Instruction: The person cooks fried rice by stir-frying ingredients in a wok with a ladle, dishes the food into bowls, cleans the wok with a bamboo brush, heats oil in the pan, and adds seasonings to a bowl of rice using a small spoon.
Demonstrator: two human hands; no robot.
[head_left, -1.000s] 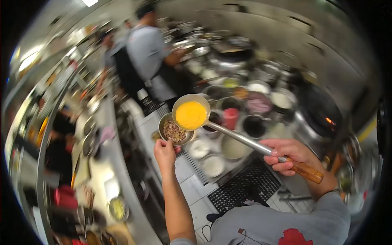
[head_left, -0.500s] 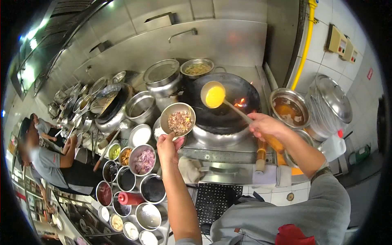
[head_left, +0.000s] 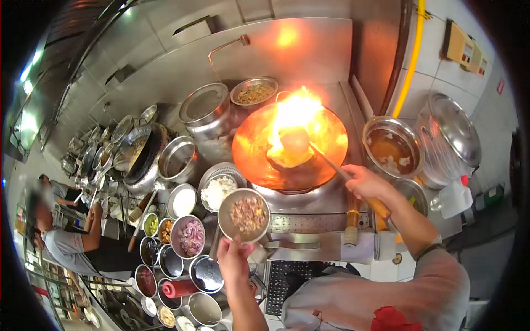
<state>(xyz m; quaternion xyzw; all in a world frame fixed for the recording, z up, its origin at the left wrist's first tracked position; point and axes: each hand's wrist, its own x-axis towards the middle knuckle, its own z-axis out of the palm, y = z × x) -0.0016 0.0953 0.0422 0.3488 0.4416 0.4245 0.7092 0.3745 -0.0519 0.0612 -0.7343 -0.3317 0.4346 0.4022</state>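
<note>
Head view: right hand [head_left: 369, 185] grips ladle [head_left: 295, 142] tipped in flaming wok [head_left: 290, 146]; left hand [head_left: 234, 260] pinches meat bowl [head_left: 244, 215] clear of fire.

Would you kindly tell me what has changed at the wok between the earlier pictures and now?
The ladle has dropped into the wok, its yellow liquid is tipped out, and a tall flame has flared up. The left hand has drawn the bowl of chopped meat back from the wok, lower and nearer the body. Unchanged: the right hand grips the ladle handle, and the left holds the bowl.
</note>
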